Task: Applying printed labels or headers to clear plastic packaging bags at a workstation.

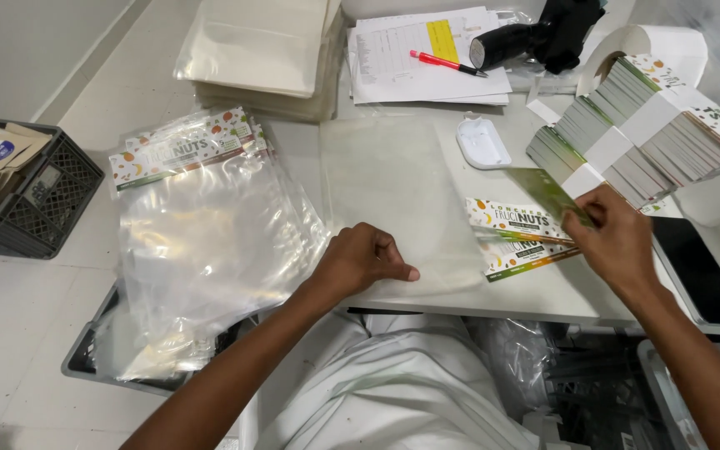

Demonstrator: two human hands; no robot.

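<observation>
- Left hand [364, 260] at 6 o'clock, fingers curled, pinning clear bag [397, 200] flat on counter [543, 296].
- Right hand [618, 237] at 3 o'clock, fingers pinching green header card [547, 193] above printed cards [514, 237].
- Best keep bag mouth pinned, feed card in square.
- Card stack [643, 125] at 2 o'clock.

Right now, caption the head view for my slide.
Left hand pins a clear bag on the white table; right hand fingers a printed header card.
</observation>
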